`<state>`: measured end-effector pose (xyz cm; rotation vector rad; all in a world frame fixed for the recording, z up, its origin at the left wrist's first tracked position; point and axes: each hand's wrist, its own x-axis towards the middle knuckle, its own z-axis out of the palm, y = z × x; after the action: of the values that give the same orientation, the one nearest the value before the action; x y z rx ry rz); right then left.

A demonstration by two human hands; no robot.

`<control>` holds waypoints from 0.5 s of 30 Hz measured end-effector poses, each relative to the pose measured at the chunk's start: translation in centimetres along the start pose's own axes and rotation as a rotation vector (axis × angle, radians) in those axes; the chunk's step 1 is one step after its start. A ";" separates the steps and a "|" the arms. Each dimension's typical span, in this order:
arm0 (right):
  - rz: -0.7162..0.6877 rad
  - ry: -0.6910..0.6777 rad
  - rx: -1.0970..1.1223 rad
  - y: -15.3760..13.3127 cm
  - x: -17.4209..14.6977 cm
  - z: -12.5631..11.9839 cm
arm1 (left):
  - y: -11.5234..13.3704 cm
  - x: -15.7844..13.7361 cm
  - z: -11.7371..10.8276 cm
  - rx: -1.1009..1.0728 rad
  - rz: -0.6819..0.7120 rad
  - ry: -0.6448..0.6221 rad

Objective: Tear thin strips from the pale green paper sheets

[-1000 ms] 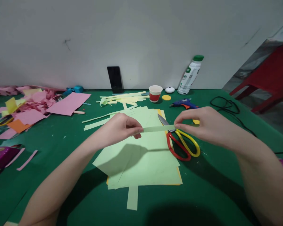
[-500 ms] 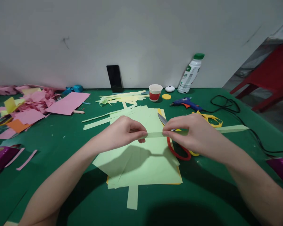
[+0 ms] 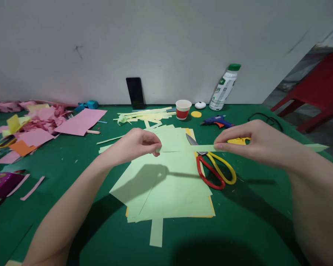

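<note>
A long light green paper strip point(image 3: 188, 148) stretches level between my two hands, above a stack of light green paper sheets point(image 3: 174, 192). My left hand point(image 3: 145, 142) pinches its left end between thumb and fingertips. Further along, my right hand point(image 3: 241, 138) pinches the strip, whose pointed tail sticks out past the wrist on the right. Under the strip lie scissors point(image 3: 211, 171) with one red and one yellow handle, blades resting on the stack's right edge. Another green strip point(image 3: 156, 232) pokes out below the stack.
Behind stand a paper cup point(image 3: 183, 109), a phone point(image 3: 135, 93) and a leaning bottle point(image 3: 223, 88) against the wall. A blue glue gun point(image 3: 218, 121) lies right of the cup. Pink paper scraps point(image 3: 44, 125) are heaped at left, with a purple box point(image 3: 2, 186) nearer.
My right hand has slid right and slightly up along the strip, while my left hand has shifted a little left and up. More strip now shows between them, and the scissor handles are uncovered.
</note>
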<state>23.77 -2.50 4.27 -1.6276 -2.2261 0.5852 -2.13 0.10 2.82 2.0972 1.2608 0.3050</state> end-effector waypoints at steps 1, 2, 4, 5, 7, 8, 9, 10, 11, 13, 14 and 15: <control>0.003 0.005 -0.008 0.0 0.0 0.0 | -0.2 0.0 -0.1 0.006 0.004 0.008; 0.003 0.003 -0.014 0.1 0.0 0.0 | -0.4 0.1 -0.1 0.014 0.005 0.015; -0.004 -0.014 -0.024 0.2 -0.1 -0.1 | -0.8 0.3 -0.2 0.041 -0.002 0.022; -0.012 -0.019 -0.031 0.2 -0.1 -0.1 | -1.0 0.4 -0.2 0.065 -0.012 0.036; -0.016 0.007 -0.049 0.3 -0.2 -0.2 | -1.4 0.6 -0.3 0.138 -0.040 0.113; -0.010 0.031 -0.063 0.3 -0.2 -0.1 | -1.5 0.8 -0.2 0.169 -0.046 0.174; -0.005 0.051 -0.075 0.3 -0.2 0.0 | -1.4 0.8 0.0 0.186 -0.039 0.241; -0.009 0.056 -0.084 0.1 -0.1 0.3 | -1.3 0.9 0.2 0.184 -0.013 0.298; -0.027 0.043 -0.090 -0.1 -0.1 0.6 | -1.0 0.9 0.6 0.162 0.030 0.331; -0.096 -0.010 -0.098 -0.8 0.0 1.7 | -0.2 0.8 1.7 0.090 0.149 0.323; -0.136 -0.029 -0.111 -1.2 0.0 2.3 | 0.2 0.6 2.3 0.051 0.198 0.277; -0.161 -0.027 -0.130 -1.7 0.1 3.0 | 0.6 0.5 2.9 0.012 0.252 0.227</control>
<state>20.93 -3.26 2.55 -1.4882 -2.4325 0.4302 0.03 -0.87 0.93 2.2843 1.1225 0.6640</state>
